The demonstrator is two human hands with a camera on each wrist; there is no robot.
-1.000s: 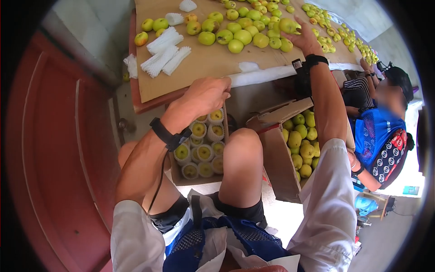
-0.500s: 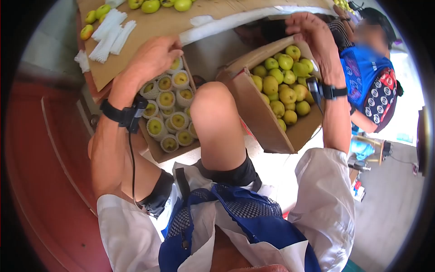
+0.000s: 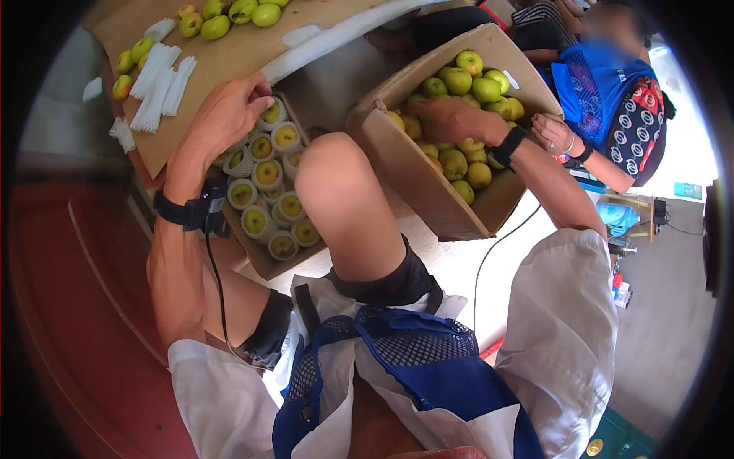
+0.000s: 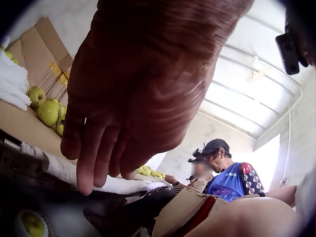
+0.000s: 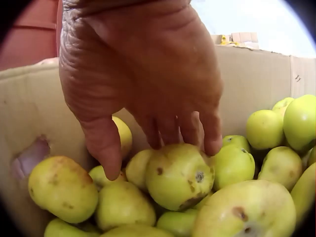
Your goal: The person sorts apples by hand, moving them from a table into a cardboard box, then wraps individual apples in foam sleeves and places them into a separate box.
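My right hand (image 3: 455, 122) reaches down into a cardboard box (image 3: 401, 172) filled with green apples. In the right wrist view its fingers extend behind a brown-spotted apple (image 5: 180, 175) and touch its top. The thumb stands apart to the left, over another apple (image 5: 123, 210). Beside the table edge my left hand (image 3: 233, 115) hangs with loosely bent fingers and holds nothing. Below it is a smaller carton (image 3: 260, 262) of apples in white foam nets (image 3: 266, 173). The left wrist view shows its palm and relaxed fingers (image 4: 102, 155).
On the cardboard-covered table (image 3: 202, 80) lie loose apples (image 3: 215, 27) and white foam nets (image 3: 155, 90). My knee (image 3: 332, 172) rises between the two cartons. Another person (image 3: 589, 96) sits at the right, a hand (image 3: 554, 134) at the big box's rim. A red door (image 3: 84, 306) stands left.
My right hand has come from the apples on the table, over the big box and down into it. The head view has tilted downward. The left hand stays near the table edge.
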